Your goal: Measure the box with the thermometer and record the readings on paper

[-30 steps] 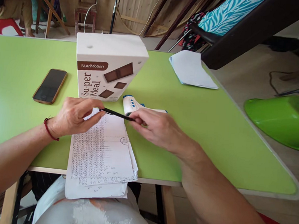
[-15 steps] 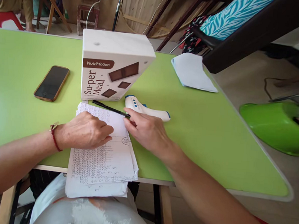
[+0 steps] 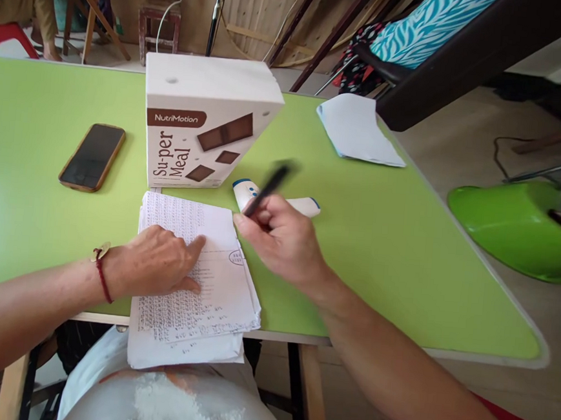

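My left hand (image 3: 160, 262) lies flat on a stack of printed papers (image 3: 206, 295) at the near edge of the green table (image 3: 404, 245), fingers spread and pressing the top sheet. My right hand (image 3: 283, 239) grips a black pen (image 3: 269, 186), which is blurred and tilted up to the right, just right of the papers. Behind that hand lies a white and blue handheld thermometer (image 3: 305, 205), partly hidden by it.
A white NutriMotion box (image 3: 204, 123) stands behind the papers. A phone (image 3: 91, 157) lies face up to its left. Folded white paper (image 3: 357, 129) rests at the far right edge. A green plastic object (image 3: 517, 225) sits right of the table. A person sits at far left.
My right hand picked the pen up off the table and swung it upright. My left hand let go of the pen and settled flat onto the papers.
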{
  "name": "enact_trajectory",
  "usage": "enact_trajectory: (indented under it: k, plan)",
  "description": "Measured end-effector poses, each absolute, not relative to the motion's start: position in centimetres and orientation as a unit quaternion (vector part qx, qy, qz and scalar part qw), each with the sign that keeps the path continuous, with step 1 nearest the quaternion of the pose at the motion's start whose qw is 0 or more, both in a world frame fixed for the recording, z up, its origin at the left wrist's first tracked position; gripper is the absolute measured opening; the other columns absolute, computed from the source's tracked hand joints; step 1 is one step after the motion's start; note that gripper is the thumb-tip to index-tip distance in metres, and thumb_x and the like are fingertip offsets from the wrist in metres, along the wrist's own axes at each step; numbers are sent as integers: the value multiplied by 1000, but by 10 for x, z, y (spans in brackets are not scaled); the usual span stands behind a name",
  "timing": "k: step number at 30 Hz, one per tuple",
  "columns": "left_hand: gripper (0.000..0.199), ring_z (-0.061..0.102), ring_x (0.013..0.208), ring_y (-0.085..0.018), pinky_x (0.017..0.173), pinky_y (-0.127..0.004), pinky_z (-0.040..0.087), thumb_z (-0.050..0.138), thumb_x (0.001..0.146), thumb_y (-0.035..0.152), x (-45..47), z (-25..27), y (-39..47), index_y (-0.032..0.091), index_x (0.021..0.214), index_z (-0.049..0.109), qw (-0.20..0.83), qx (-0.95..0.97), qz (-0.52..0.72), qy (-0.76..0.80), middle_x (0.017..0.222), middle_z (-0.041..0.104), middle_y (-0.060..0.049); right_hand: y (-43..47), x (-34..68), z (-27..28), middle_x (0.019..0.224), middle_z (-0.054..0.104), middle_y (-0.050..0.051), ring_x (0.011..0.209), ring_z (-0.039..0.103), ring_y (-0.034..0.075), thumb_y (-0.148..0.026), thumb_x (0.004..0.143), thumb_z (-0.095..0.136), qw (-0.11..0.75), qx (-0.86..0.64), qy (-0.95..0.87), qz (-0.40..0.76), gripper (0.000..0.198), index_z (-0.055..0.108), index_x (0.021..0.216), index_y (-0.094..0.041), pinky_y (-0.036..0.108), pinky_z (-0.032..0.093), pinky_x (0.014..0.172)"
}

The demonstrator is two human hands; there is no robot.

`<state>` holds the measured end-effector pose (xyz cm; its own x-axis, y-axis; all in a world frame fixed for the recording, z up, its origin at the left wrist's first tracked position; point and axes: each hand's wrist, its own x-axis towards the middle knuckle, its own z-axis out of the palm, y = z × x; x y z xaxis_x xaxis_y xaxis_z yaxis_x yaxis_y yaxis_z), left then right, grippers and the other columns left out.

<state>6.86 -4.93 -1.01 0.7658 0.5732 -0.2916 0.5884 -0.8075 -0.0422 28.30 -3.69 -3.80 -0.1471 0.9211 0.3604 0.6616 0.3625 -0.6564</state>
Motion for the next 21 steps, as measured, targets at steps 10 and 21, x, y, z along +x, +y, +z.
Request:
enact_trajectory:
  k: [10, 21]
  plan:
    - [71, 69, 61, -26, 47, -32, 24, 60, 94, 58, 69, -13, -47, 4, 138, 46, 41, 936, -145, 318, 70, 72, -10, -36, 258, -58, 56, 59, -5, 47, 47, 11, -26, 69, 61, 453, -508, -652, 335, 5, 57, 68, -24, 25, 39, 45]
    - [68, 68, 61, -26, 48, -32, 24, 59, 93, 62, 71, -14, -48, 5, 129, 52, 31, 934, -146, 324, 70, 72, -11, -34, 262, -65, 58, 55, -4, 52, 45, 12, -28, 78, 54, 431, -481, -715, 268, 13, 49, 66, -25, 27, 40, 51]
